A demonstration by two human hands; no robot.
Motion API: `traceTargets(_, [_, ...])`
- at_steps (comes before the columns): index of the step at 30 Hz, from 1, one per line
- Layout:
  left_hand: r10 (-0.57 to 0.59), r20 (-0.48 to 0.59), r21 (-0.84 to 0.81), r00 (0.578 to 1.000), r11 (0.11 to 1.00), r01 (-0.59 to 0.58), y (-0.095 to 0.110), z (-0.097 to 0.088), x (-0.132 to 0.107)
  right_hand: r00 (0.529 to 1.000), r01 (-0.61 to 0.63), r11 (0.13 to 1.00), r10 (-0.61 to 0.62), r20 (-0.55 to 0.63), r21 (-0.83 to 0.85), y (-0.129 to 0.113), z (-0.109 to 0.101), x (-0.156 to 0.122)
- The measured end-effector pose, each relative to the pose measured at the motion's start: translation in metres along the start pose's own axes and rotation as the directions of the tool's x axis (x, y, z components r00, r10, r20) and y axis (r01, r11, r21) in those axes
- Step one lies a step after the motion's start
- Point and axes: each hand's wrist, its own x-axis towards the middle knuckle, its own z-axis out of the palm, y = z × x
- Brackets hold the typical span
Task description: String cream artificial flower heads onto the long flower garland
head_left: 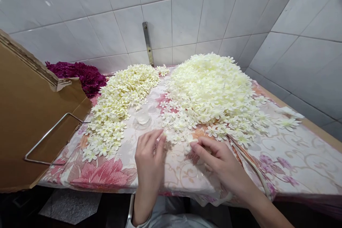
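Note:
My right hand (217,156) has thumb and fingers pinched on a small white flower (193,141), of which only a pale edge shows. Opposite it, my left hand (149,155) is closed, its thumb and forefinger drawn together. Something small and pale may sit at those left fingertips, but I cannot make it out. Just beyond both hands rises a large heap of loose white cloth-like flowers (211,85), its near edge spread toward my fingers. A second, yellower pile of flowers (114,114) curves along the left. Between the piles lies a small clear round dish (142,118).
A floral tablecloth (107,174) covers the table. At left stands a cardboard box (34,124) beside a bent metal wire frame (48,139). Purple flowers (77,76) lie behind it. Pale cords (252,162) run off the front edge at right. A tiled wall (187,17) closes the back.

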Motion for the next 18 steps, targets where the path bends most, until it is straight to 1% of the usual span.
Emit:
traceTargets(1, [0.051, 0.012, 0.061, 0.999, 0.997, -0.052, 0.0, 0.0, 0.001, 0.999, 0.007, 0.998, -0.009, -0.033, -0.061, 0.002, 0.0, 0.0])
traceTargets(2, [0.087, 0.056, 0.087, 0.995, 0.992, -0.092, 0.0, 0.001, 0.001, 0.998, 0.011, 0.994, -0.017, -0.057, -0.105, 0.003, 0.001, 0.0])
traceTargets(4, [0.121, 0.164, 0.057, 0.979, 0.99, -0.132, 0.003, 0.003, -0.002, 0.997, 0.003, 0.992, -0.013, -0.081, -0.124, 0.004, 0.001, -0.002])
traceTargets(5, [0.132, 0.192, 0.03, 0.972, 0.99, -0.14, 0.005, 0.005, -0.005, 0.997, -0.014, 0.995, 0.006, -0.081, -0.099, 0.004, 0.0, -0.003])
traceTargets(6, [0.143, 0.195, 0.007, 0.97, 0.989, -0.147, 0.007, 0.007, -0.009, 0.997, -0.034, 0.998, 0.03, -0.077, -0.058, 0.004, -0.001, -0.004])
traceTargets(8, [0.156, 0.166, -0.025, 0.974, 0.988, -0.154, 0.011, 0.01, -0.015, 0.995, -0.082, 0.996, 0.085, -0.06, 0.04, 0.005, -0.003, -0.007])
traceTargets(10, [0.157, 0.168, -0.061, 0.973, 0.987, -0.149, 0.013, 0.012, -0.02, 0.992, -0.121, 0.98, 0.122, -0.001, 0.16, 0.006, -0.006, -0.009])
traceTargets(13, [0.141, 0.2, -0.111, 0.97, 0.986, -0.121, 0.018, 0.013, -0.021, 0.988, -0.153, 0.941, 0.137, 0.072, 0.303, 0.008, -0.007, -0.009])
traceTargets(15, [0.112, 0.215, -0.127, 0.97, 0.988, -0.086, 0.021, 0.013, -0.019, 0.986, -0.161, 0.935, 0.137, 0.095, 0.315, 0.007, -0.007, -0.01])
traceTargets(18, [0.076, 0.277, -0.161, 0.958, 0.986, -0.032, 0.024, 0.013, -0.013, 0.985, -0.134, 0.96, 0.102, 0.136, 0.246, 0.004, -0.008, -0.012])
